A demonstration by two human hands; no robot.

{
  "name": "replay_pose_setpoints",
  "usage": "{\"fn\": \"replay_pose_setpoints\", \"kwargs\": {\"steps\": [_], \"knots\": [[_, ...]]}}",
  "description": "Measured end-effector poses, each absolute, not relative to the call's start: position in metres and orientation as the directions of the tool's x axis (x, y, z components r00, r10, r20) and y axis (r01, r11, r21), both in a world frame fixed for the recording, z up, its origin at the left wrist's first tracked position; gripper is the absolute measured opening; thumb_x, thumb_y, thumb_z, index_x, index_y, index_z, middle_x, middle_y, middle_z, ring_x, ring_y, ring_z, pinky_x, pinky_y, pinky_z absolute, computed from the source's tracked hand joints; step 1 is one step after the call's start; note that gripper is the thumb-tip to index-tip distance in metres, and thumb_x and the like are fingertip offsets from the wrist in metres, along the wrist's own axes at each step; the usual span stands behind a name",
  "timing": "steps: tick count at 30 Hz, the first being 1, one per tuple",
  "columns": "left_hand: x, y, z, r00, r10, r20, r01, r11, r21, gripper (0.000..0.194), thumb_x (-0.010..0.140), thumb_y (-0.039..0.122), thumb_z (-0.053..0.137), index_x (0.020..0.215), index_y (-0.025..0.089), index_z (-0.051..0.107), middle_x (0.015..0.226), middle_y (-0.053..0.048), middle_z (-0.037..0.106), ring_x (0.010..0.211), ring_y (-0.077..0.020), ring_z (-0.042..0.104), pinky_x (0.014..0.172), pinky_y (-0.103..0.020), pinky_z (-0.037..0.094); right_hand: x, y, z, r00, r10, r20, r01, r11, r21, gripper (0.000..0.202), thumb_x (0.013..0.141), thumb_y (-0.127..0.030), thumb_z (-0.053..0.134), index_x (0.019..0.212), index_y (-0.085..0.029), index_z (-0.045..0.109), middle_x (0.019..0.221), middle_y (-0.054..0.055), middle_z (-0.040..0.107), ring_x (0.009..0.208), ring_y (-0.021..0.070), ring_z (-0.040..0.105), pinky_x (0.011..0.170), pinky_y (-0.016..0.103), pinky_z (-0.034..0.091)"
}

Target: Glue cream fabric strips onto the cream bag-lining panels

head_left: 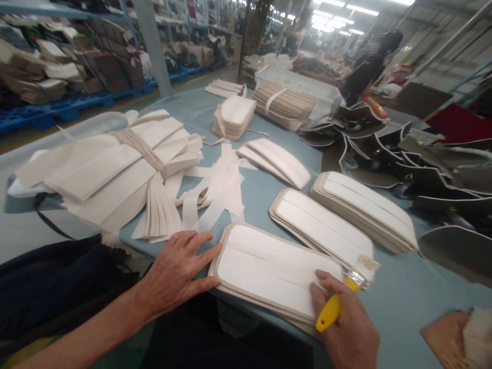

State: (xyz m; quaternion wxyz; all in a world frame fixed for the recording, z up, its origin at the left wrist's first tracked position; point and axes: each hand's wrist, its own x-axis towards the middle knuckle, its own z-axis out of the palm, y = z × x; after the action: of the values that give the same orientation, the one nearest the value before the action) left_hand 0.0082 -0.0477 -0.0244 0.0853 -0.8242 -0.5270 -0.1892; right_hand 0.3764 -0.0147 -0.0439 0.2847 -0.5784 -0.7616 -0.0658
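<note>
A stack of long, round-cornered panels [265, 269], white on top with beige edges, lies at the table's near edge. At the stack's left end, my left hand [188, 269] rests with fingers spread, the fingertips touching its edge. My right hand [344, 320] grips a paintbrush [329, 311] with a yellow handle, its bristles pointing away to the right. Fingertips of that hand also touch the top panel near its right end. Just beyond lie two similar stacks, a middle one [323, 225] and a farther one [365, 210].
Strapped beige pieces [103, 164] and loose white strips [219, 184] lie to the left. Further back are smaller stacks [234, 115] and a banded bundle [284, 105] by a clear bin [300, 82]. Dark bag parts [384, 154] crowd the right. A brown scrap [446, 333] lies at near right.
</note>
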Motion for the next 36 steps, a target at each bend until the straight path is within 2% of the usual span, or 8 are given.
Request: {"fn": "replay_pose_setpoints", "kwargs": {"steps": [6,10,12,14,16,18,29,36], "knots": [[0.014,-0.054,-0.025,0.358,0.825,0.436,0.910,-0.413,0.034,0.028,0.101,0.035,0.055,0.122,0.025,0.069,0.120,-0.009,0.068,0.104,-0.0270,0.058,0.095,-0.043,0.044,0.373,-0.014,-0.040,-0.192,0.830,0.523,0.928,0.327,-0.180,0.043,0.108,-0.060,0.042,0.104,-0.023,0.062,0.107,0.003,0.080,0.092,0.0227,0.075,0.074,0.030,0.053],[0.013,-0.058,-0.027,0.331,0.811,0.482,0.896,-0.430,0.108,0.014,0.098,0.027,0.060,0.106,0.026,0.072,0.112,-0.006,0.070,0.099,-0.0231,0.061,0.092,-0.039,0.046,0.373,-0.015,-0.041,-0.195,0.831,0.522,0.926,0.331,-0.181,0.042,0.108,-0.059,0.042,0.105,-0.023,0.063,0.107,0.003,0.080,0.092,0.0229,0.075,0.074,0.031,0.053],[0.014,-0.058,-0.026,0.266,0.838,0.477,0.882,-0.411,0.231,0.010,0.098,0.028,0.060,0.098,0.025,0.070,0.107,-0.005,0.071,0.098,-0.0212,0.063,0.092,-0.037,0.047,0.373,-0.015,-0.041,-0.197,0.828,0.525,0.923,0.337,-0.185,0.040,0.108,-0.057,0.044,0.104,-0.023,0.063,0.107,0.003,0.080,0.092,0.0231,0.075,0.076,0.031,0.052],[0.016,-0.056,-0.026,0.133,0.891,0.435,0.873,-0.313,0.374,0.012,0.098,0.033,0.060,0.095,0.024,0.067,0.104,-0.004,0.071,0.100,-0.0211,0.065,0.092,-0.036,0.048,0.372,-0.015,-0.041,-0.195,0.829,0.524,0.923,0.336,-0.189,0.040,0.108,-0.057,0.044,0.104,-0.023,0.063,0.108,0.003,0.080,0.093,0.0235,0.075,0.076,0.032,0.052],[0.023,-0.053,-0.026,-0.001,0.924,0.384,0.869,-0.188,0.457,0.017,0.096,0.038,0.060,0.097,0.022,0.063,0.103,-0.006,0.070,0.099,-0.0231,0.066,0.090,-0.037,0.050,0.371,-0.015,-0.040,-0.189,0.829,0.526,0.923,0.332,-0.193,0.040,0.108,-0.058,0.044,0.104,-0.023,0.063,0.108,0.003,0.080,0.093,0.0235,0.074,0.076,0.032,0.052],[0.031,-0.050,-0.028,-0.075,0.929,0.363,0.874,-0.114,0.472,0.020,0.095,0.040,0.059,0.099,0.020,0.061,0.101,-0.007,0.070,0.097,-0.0252,0.065,0.088,-0.040,0.051,0.370,-0.014,-0.039,-0.184,0.826,0.533,0.923,0.331,-0.195,0.039,0.108,-0.056,0.044,0.105,-0.023,0.063,0.108,0.004,0.080,0.093,0.0232,0.074,0.075,0.031,0.052],[0.047,-0.031,-0.029,-0.233,0.948,0.218,0.874,0.105,0.475,0.025,0.092,0.044,0.055,0.098,0.021,0.063,0.089,-0.006,0.071,0.088,-0.0274,0.067,0.084,-0.042,0.051,0.373,-0.015,-0.043,-0.187,0.823,0.537,0.907,0.354,-0.227,0.031,0.108,-0.048,0.048,0.108,-0.021,0.063,0.111,0.004,0.079,0.095,0.0225,0.073,0.076,0.030,0.052],[0.046,-0.018,-0.025,-0.351,0.924,0.153,0.834,0.235,0.500,0.024,0.094,0.043,0.051,0.098,0.023,0.064,0.085,-0.003,0.073,0.079,-0.0222,0.067,0.072,-0.034,0.047,0.372,-0.014,-0.042,-0.179,0.822,0.540,0.902,0.357,-0.244,0.028,0.107,-0.046,0.050,0.107,-0.022,0.063,0.111,0.003,0.080,0.094,0.0233,0.074,0.076,0.031,0.052]]}}
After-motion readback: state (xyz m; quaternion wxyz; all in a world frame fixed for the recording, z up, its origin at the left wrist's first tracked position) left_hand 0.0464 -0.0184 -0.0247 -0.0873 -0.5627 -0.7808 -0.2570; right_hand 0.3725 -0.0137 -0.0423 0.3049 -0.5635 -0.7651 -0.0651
